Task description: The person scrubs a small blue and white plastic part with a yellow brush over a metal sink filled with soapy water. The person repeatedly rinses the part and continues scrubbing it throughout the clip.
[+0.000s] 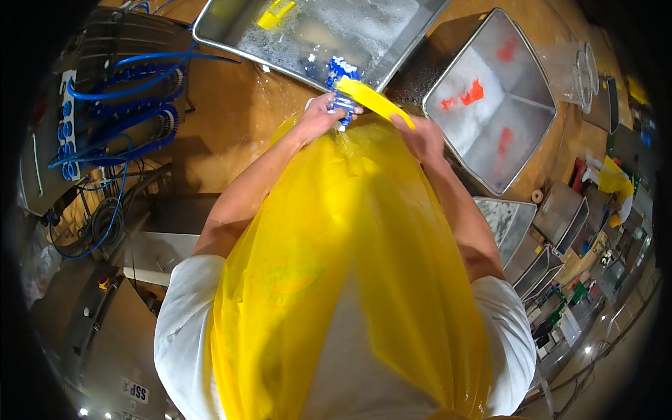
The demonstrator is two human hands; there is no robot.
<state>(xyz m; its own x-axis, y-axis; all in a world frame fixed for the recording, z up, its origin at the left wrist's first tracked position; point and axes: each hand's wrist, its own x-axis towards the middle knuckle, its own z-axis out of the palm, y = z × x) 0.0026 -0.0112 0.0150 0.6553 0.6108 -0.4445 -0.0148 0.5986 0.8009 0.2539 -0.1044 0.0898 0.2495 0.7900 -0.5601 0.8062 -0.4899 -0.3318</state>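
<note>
Apron (301, 238) — arms (262, 175) forward; left hand (320, 117) gripping blue piece (343, 103), right hand (422, 137) yellow brush (374, 101) — apparently.

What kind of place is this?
Probably a washing area in a factory or big kitchen. You can see a metal tub of soapy water, a metal bin with white foam in it, and a yellow apron on the person.

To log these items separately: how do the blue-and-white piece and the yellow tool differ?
The blue-and-white piece looks knobbly; the yellow tool, smooth and single-coloured. The piece runs nearly vertically in the picture; the tool slants down rightward. The piece is in the left hand, the tool in the right hand. Both are held near the foamy tub.
</note>
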